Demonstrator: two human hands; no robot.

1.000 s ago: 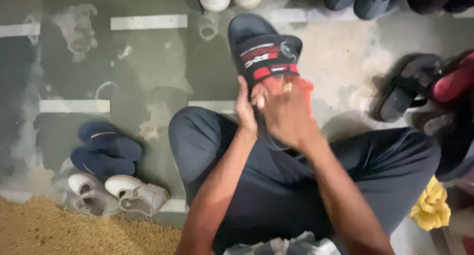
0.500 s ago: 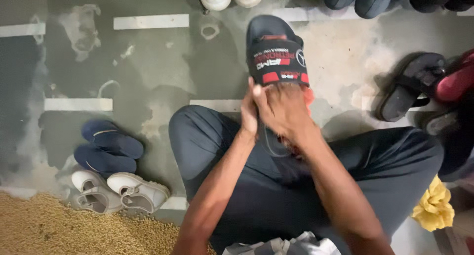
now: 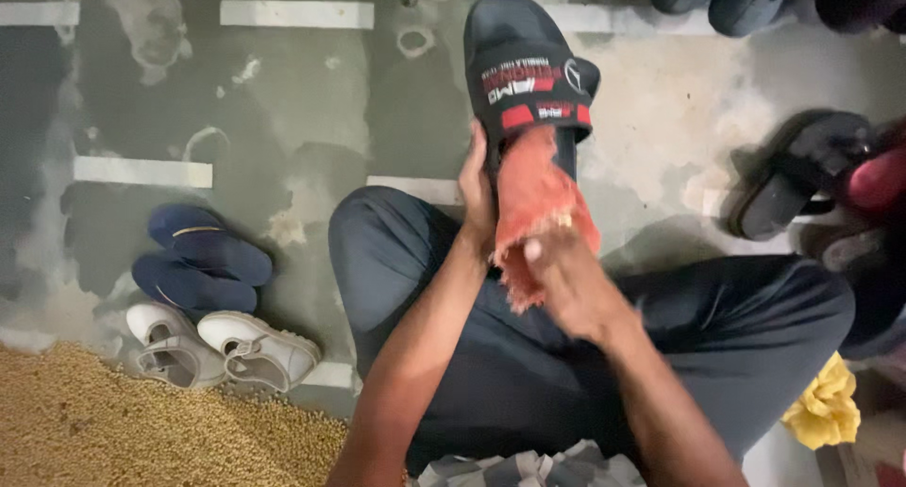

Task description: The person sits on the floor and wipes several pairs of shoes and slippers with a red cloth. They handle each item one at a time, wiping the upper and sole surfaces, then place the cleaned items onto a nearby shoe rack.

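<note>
A black slide sandal with a red-and-white printed strap is held up over my lap, toe end away from me. My left hand grips its left edge just below the strap. My right hand holds a frayed orange-red cloth, which lies along the sandal's footbed and reaches up under the strap. My legs in dark trousers are folded beneath both hands.
On the floor at the left lie a pair of navy slippers and a pair of white shoes. A tan mat fills the lower left. More footwear lines the top edge and right side, including a dark sandal. A yellow cloth sits lower right.
My right hand has pulled back toward me along the sandal, uncovering the orange-red cloth on the footbed. The sandal has risen slightly in view; my left hand keeps its grip.
</note>
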